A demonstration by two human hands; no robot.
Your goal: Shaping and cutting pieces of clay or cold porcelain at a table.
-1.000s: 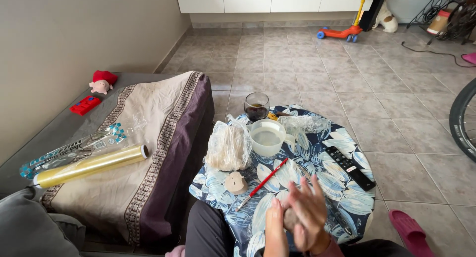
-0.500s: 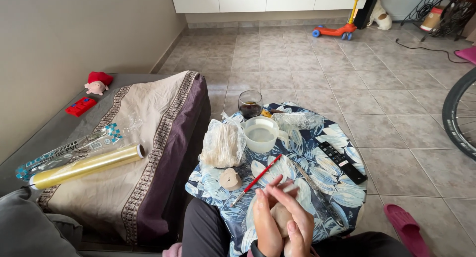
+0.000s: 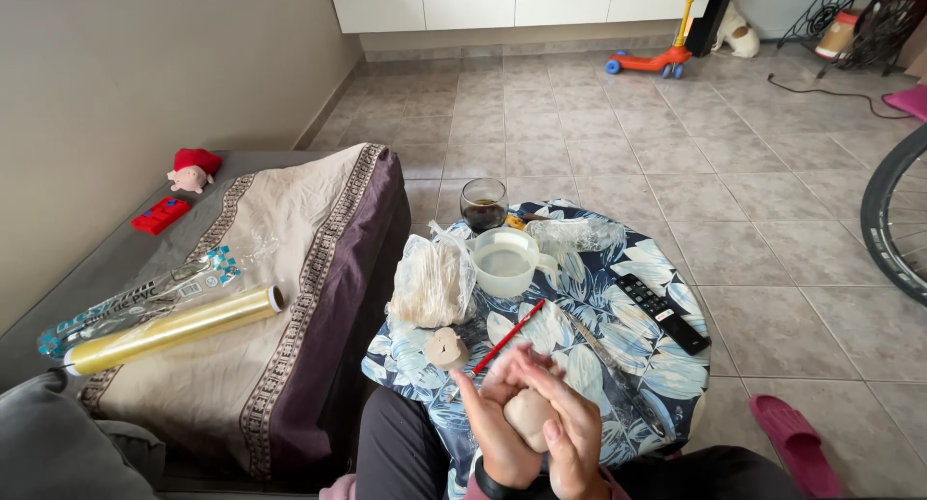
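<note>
Round table's cloth [image 3: 618,365]: navy with white-and-blue leaf print. Thin stick [image 3: 509,336]: red. Plastic jug [image 3: 504,261]: white. Flat remote control [image 3: 662,313]: black. Throw blanket [image 3: 280,288]: beige, purple patterned border.

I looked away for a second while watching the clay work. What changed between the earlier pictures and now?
Both hands, the left hand and the right hand, kept hold of the pale lump and shifted around it: a second ago the fingers spread upward, now they cup it from both sides. The red pencil, white cup and remote stayed put.

Home living room: sofa [image 3: 241,297], toy scooter [image 3: 666,46]
</note>
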